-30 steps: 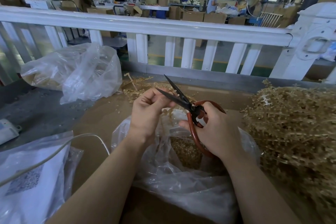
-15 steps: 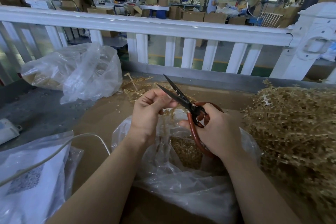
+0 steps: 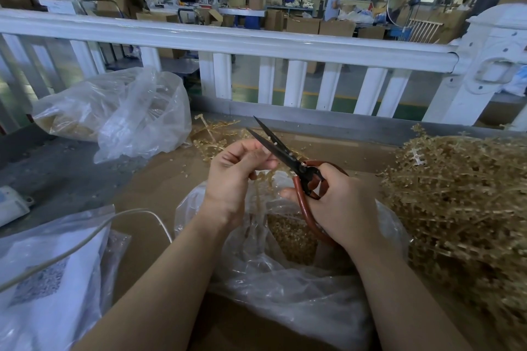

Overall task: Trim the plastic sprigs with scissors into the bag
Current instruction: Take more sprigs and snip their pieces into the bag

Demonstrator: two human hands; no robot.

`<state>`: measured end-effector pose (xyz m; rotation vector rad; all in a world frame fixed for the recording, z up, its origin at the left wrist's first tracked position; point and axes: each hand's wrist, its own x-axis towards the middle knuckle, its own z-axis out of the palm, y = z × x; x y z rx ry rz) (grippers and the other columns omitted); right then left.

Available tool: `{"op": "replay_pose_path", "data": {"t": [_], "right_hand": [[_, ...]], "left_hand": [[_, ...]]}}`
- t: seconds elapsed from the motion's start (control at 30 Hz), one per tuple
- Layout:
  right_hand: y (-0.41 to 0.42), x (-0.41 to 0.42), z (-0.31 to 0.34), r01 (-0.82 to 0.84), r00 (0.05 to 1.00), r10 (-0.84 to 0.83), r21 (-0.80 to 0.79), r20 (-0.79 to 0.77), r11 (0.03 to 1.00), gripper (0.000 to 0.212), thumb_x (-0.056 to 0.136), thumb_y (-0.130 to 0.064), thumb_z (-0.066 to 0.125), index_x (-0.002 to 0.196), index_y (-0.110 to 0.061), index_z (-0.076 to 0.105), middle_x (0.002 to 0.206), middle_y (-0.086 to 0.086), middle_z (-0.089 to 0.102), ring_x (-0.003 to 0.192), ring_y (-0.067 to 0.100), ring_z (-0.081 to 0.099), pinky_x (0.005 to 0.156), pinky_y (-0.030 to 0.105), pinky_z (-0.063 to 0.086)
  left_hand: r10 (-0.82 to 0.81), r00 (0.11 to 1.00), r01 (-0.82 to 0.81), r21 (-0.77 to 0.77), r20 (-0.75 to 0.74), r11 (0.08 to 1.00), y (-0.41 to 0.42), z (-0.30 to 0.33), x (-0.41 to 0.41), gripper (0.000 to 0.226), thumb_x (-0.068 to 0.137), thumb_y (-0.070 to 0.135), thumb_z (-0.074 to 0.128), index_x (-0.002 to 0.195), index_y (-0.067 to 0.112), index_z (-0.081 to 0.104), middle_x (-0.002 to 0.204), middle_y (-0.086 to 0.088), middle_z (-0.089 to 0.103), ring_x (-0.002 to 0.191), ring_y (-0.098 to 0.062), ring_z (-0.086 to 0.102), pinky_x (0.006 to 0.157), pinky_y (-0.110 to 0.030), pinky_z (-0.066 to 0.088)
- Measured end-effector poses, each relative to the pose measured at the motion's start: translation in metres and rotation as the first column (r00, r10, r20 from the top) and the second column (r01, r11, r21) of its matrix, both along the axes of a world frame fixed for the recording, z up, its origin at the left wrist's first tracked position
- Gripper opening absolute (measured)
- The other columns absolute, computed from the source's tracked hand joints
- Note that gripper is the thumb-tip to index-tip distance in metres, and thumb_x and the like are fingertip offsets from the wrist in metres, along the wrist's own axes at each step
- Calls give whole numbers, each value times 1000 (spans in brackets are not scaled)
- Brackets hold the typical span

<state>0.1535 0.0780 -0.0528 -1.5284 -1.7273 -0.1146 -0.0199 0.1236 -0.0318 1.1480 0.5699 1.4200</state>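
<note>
At the far left, a filled clear bag (image 3: 114,111) is seen lying against the white railing (image 3: 228,43), and a flat white pouch (image 3: 42,273) is seen at the near left. Toward the middle, a tan plastic sprig (image 3: 261,185) is pinched between the curled fingers of the left hand (image 3: 236,177) and held just above the open mouth of the bag (image 3: 285,273), in which cut pieces are already gathered. The sprig is judged to be light, thin and springy, likely to flick when cut, so it is best gripped by its stem close to the cutting point. Just to the right, the scissors (image 3: 288,157) are held with their blades parted and pointing far-left; their red handles are gripped by the right hand (image 3: 339,205), its fingers curled through the loops. At the far right, a large heap of untrimmed sprigs (image 3: 462,208) is piled on the cardboard surface (image 3: 148,188).
</note>
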Motion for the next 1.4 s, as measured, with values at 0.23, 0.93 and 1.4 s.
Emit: {"op": "replay_pose_path", "data": {"t": [0.23,0.93,1.4], "right_hand": [[-1,0,1,4,1000,-5,53,20,999,59,76,-73,62,84,-15,68,72,-7,67,61,10,61,57,30,56],[-1,1,0,-27,1000,27,-3,14,1000,65,74,-76,59,100,-18,70,89,-8,73,76,7,64,67,18,51],[-2,1,1,-52,999,52,6,-5,999,67,73,-82,50,97,-21,67,81,-16,64,70,2,59,62,8,43]], "left_hand": [[23,999,-23,-4,-23,1000,1,1,2,5,81,4,66,82,7,69,77,-9,70,67,-15,65,72,-23,53],[81,990,-67,113,-119,991,2,-1,1,16,88,-11,54,82,-1,65,73,-13,68,65,-19,61,66,-25,52],[39,980,0,199,-194,980,-1,3,2,24,87,-16,52,86,3,65,67,-4,66,63,-14,59,65,-23,51]]}}
